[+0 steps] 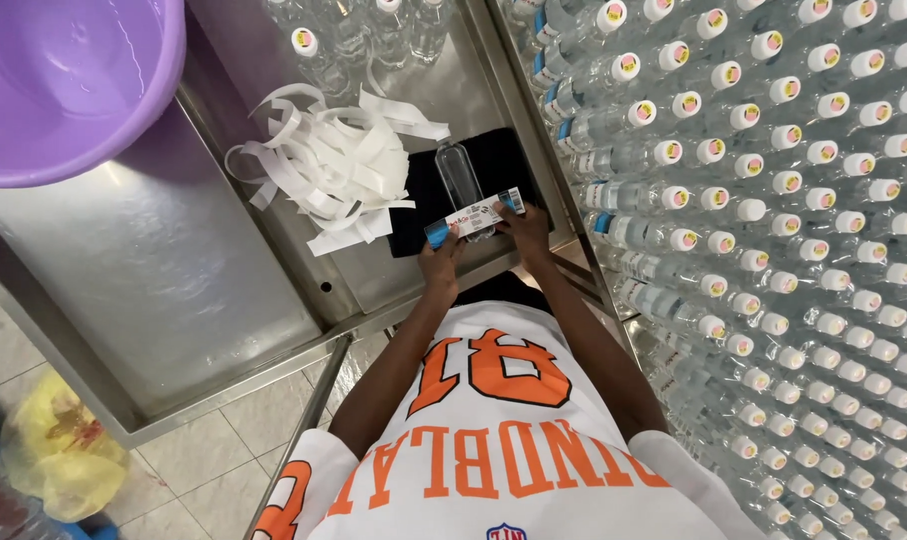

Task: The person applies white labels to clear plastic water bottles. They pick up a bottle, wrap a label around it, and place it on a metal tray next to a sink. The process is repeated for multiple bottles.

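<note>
Head view, looking straight down: nearest, a white jersey (494, 440) with orange lettering, both forearms reaching forward over the front lip of a steel desk (154, 290). Left hand (441, 265) pinching the blue left end of a paper label (474, 215), right hand (527, 232) pinching the other end, so both closed on the strip and stretching it flat across the lower part of a clear plastic bottle (460, 178). Label held taut and crosswise, apparently to keep it smooth and square against the body. Bottle lying on its side on a black cloth (504, 160), lengthwise away from the body; dark cloth probably there to stop rolling and to give contrast under clear plastic. Just left of the cloth, within easy reach of the left hand, a loose heap of white paper strips (324, 165), curled and tangled. Farther back on the desk, several unlabelled bottles (374, 35) standing upright. At far left, a purple plastic basin (64, 80) overhanging the raised shelf. Along the whole right side, stacked capped bottles (774, 200), caps facing outward, close beside the working spot. Below left, on the tiled floor, a yellow bag (59, 450).
</note>
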